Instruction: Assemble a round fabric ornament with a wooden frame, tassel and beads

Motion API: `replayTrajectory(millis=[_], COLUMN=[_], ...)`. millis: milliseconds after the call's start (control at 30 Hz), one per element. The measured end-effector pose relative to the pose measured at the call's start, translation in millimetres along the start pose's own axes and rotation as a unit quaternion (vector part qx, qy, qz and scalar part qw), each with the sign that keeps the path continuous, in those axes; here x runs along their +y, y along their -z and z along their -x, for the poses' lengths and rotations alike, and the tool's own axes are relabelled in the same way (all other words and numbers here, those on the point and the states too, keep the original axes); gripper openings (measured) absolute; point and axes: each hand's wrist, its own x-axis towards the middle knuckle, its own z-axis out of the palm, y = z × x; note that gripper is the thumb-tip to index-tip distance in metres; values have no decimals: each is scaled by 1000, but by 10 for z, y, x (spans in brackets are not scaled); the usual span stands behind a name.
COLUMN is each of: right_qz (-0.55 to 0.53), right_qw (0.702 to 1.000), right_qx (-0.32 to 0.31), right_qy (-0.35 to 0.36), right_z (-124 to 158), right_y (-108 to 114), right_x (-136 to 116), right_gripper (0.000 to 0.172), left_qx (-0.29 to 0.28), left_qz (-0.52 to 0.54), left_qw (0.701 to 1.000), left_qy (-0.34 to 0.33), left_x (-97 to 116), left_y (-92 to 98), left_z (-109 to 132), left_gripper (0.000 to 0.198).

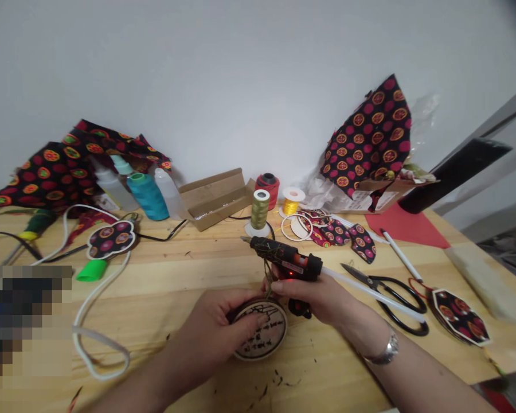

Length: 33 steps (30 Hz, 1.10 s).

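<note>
My left hand point(223, 330) is closed on a round disc point(262, 335) with black writing on its pale face, holding it flat on the wooden table point(189, 281). My right hand point(318, 298) grips a black hot glue gun point(284, 258) just above the disc. The gun's nozzle points left, a red light glows on its body, and a white glue stick point(370, 289) sticks out of its back to the right. An olive cord runs from the disc's top edge up past the gun.
Black scissors point(387, 292) and an octagonal fabric piece point(458, 315) lie to the right. Thread spools point(260, 209), bottles point(165, 192), a teal spool point(148, 195), an open cardboard box point(215, 198) and patterned fabric point(69, 163) line the wall. A white cable point(90, 298) loops left.
</note>
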Motion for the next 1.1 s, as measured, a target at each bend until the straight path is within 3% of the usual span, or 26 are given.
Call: replayTrajectory(millis=[233,467,633,800,1100], right_qz=[73,104,188,197,207], right_qw=[994,984,972,972,968], right_qx=[80,133,42,-32,-36], right_qy=[-10,63,136,125,135], right_z=[30,116,117,134,125], right_y=[-50,21,191,222,181], right_x=[-189,-339,-326,-325,-333], right_gripper=[21,24,22,28,22], left_qx=[39,114,141,146,158], left_qz=[24,49,63,44,63], left_qw=[999,992,988,988,985], left_qy=[23,14,-7,-26,-31], left_x=[55,57,85,104,71], left_y=[9,84,139,166,155], left_z=[11,-15,-27,-27,-21], left_gripper=[29,22,20,25,23])
